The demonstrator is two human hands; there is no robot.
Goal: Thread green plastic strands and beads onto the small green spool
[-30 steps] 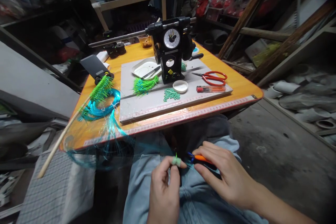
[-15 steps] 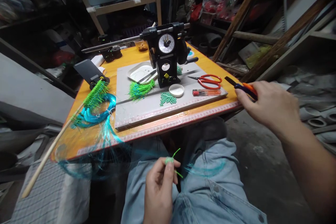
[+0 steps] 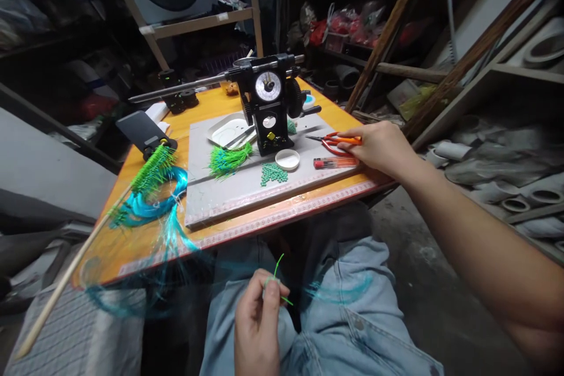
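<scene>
Pinching a green tuft (image 3: 271,281) over the lap with the left hand (image 3: 258,323). The right hand (image 3: 381,147) is on the red scissors (image 3: 329,142) up on the counter (image 3: 145,229), can't tell if it's gripping. Looks like the tool-grab step, so next it needs a solid hold on those handles.

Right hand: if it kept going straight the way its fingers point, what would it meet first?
The red-handled scissors, just ahead of the right hand on the grey board; contact is unclear. Beyond them stands the black winding machine.
</scene>
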